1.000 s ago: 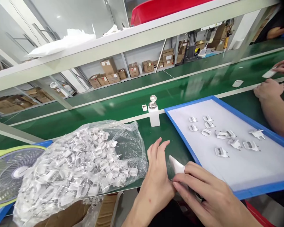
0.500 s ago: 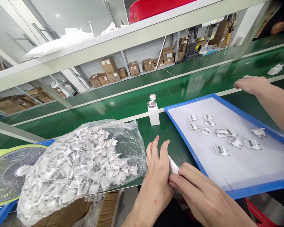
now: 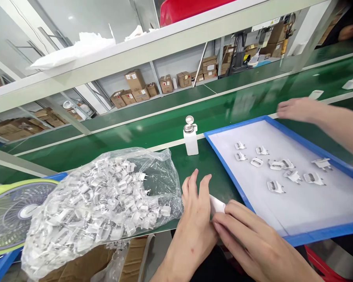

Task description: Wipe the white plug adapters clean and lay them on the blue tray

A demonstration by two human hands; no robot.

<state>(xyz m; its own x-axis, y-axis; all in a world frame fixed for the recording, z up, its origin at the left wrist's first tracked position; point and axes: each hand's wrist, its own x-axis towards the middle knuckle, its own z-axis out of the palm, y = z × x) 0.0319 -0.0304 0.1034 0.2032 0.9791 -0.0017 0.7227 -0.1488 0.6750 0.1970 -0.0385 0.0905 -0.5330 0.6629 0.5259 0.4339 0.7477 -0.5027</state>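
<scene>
My left hand [image 3: 195, 213] lies flat on the green table edge, fingers stretched forward and together, beside a small white folded piece [image 3: 217, 204]. My right hand [image 3: 250, 239] rests with fingers pressed on that white piece from the right. A clear plastic bag [image 3: 106, 199] full of white plug adapters lies just left of my left hand. To the right sits a blue-rimmed tray [image 3: 223, 156] with a white liner and several loose white plug adapters [image 3: 275, 187].
A white dispenser bottle [image 3: 191, 137] with a metal top stands behind my hands. Another person's hand [image 3: 295, 109] reaches over the tray's far corner. Loose white parts [image 3: 315, 94] lie on the green belt. A green fan [image 3: 14, 211] lies far left. A cardboard box [image 3: 85, 270] sits below.
The other person's hand moved from the right edge leftward over the tray's far corner. One adapter has gone from the tray's far group. My hands shifted slightly; the white piece lies flatter under my fingers.
</scene>
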